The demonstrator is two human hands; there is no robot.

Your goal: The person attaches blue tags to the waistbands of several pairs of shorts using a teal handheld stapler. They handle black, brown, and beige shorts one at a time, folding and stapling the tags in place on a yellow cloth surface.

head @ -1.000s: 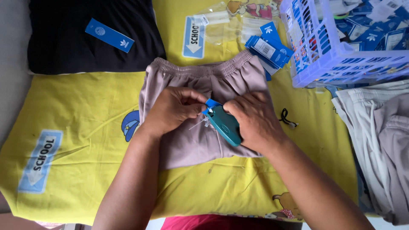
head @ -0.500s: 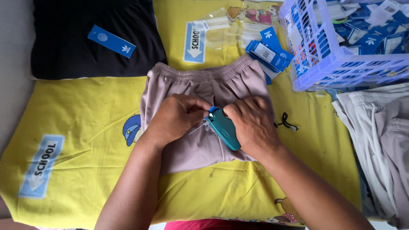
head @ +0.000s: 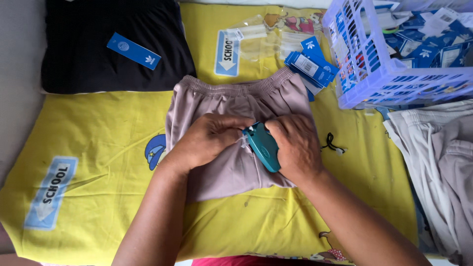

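A folded mauve garment (head: 231, 98) with an elastic waistband lies on a yellow printed sheet (head: 98, 148). My right hand (head: 295, 148) grips a teal tagging gun (head: 262, 147), its nose pressed against the fabric. My left hand (head: 209, 140) pinches the cloth right at the gun's tip, fingers closed on the garment. Both hands meet at the middle of the garment.
A black folded garment (head: 88, 54) with a blue hang tag (head: 134, 50) lies at top left. Blue tags (head: 311, 66) and clear plastic bags (head: 256, 37) lie above. A lilac basket (head: 374, 74) of tags stands top right; pale garments (head: 438, 162) pile at right. A black loop cord (head: 331, 144) lies nearby.
The hands and the tagging gun stay on the mauve garment; the gun has shifted only slightly against the fabric. The view has drifted a little.
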